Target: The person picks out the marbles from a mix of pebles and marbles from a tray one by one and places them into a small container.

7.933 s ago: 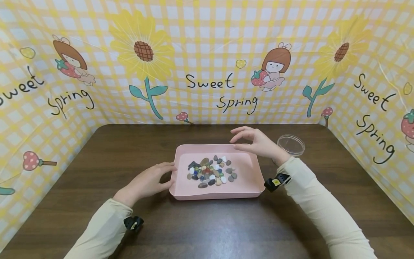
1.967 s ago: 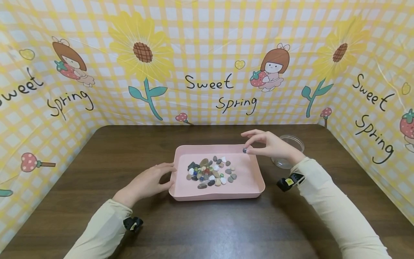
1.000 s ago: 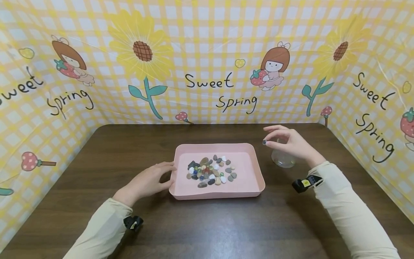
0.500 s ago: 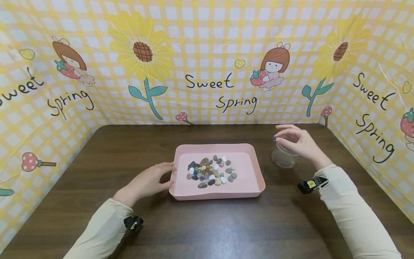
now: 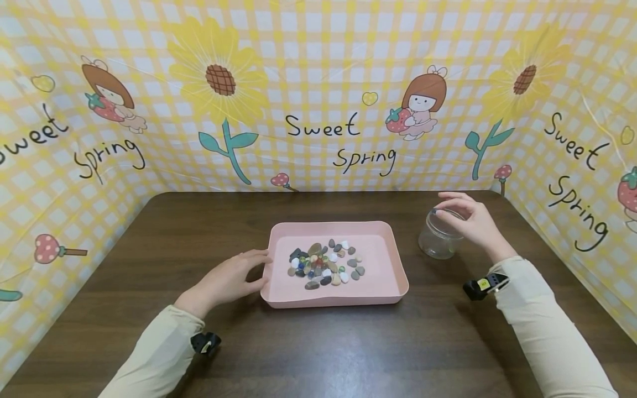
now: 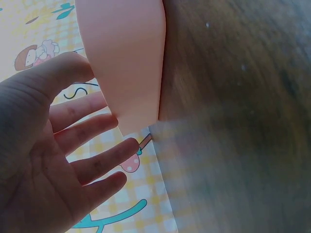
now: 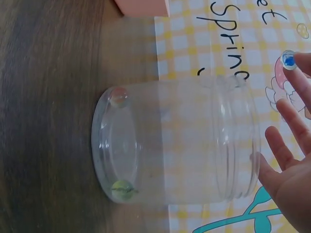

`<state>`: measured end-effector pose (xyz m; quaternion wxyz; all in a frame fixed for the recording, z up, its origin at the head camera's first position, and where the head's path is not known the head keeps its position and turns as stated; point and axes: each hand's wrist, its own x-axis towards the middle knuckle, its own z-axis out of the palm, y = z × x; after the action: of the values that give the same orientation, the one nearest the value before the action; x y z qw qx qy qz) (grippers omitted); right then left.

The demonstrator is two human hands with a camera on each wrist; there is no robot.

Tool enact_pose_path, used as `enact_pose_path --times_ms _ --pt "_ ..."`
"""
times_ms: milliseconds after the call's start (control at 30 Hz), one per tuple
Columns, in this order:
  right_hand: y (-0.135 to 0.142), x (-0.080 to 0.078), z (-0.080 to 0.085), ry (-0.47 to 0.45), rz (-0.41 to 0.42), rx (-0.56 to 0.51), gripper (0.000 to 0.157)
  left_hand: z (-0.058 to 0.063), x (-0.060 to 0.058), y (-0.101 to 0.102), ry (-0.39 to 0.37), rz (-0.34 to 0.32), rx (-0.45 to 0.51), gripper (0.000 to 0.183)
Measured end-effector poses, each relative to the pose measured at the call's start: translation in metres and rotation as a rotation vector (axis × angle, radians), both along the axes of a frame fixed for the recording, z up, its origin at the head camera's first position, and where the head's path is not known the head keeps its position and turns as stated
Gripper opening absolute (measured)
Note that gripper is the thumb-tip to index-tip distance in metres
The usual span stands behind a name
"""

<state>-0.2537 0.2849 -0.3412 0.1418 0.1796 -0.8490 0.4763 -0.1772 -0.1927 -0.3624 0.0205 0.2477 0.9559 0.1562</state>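
Note:
My right hand [image 5: 470,221] pinches a clear glass marble with a blue core [image 7: 289,59] between thumb and finger, at the mouth of a clear plastic jar [image 5: 440,243]. Inside the jar, the right wrist view shows an orange-and-white marble [image 7: 119,97] and a yellow-green marble [image 7: 123,189] at its bottom. A shallow pink tray [image 5: 383,276] sits mid-table, bearing a cluster of mixed pebbles [image 5: 325,280] and coloured glass marbles [image 5: 318,260]. At its left side my left hand [image 5: 224,282] touches the rim with thumb and fingertips, the fingers loosely extended.
The dark wood table [image 5: 328,354] meets a yellow checked cloth [image 5: 318,72] at the back and sides. Small black cameras are strapped to both wrists. The jar stands to the right of the tray, a short gap away.
My right hand, seen over the tray's back edge earlier, has carried the marble rightward to the jar's mouth. My left hand and the tray have stayed in place.

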Motion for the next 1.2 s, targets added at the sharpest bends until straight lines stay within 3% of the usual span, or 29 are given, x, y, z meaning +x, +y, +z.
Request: enact_pose_path --times_ms 600,1200 --pt "0.012 -0.003 -0.011 -0.006 -0.087 0.0 0.03 -0.001 0.0 0.0 0.0 0.002 -0.004 0.04" --pt "0.021 -0.008 -0.016 -0.077 -0.189 0.111 0.035 -0.001 -0.001 -0.001 0.006 -0.011 0.002 0.041"
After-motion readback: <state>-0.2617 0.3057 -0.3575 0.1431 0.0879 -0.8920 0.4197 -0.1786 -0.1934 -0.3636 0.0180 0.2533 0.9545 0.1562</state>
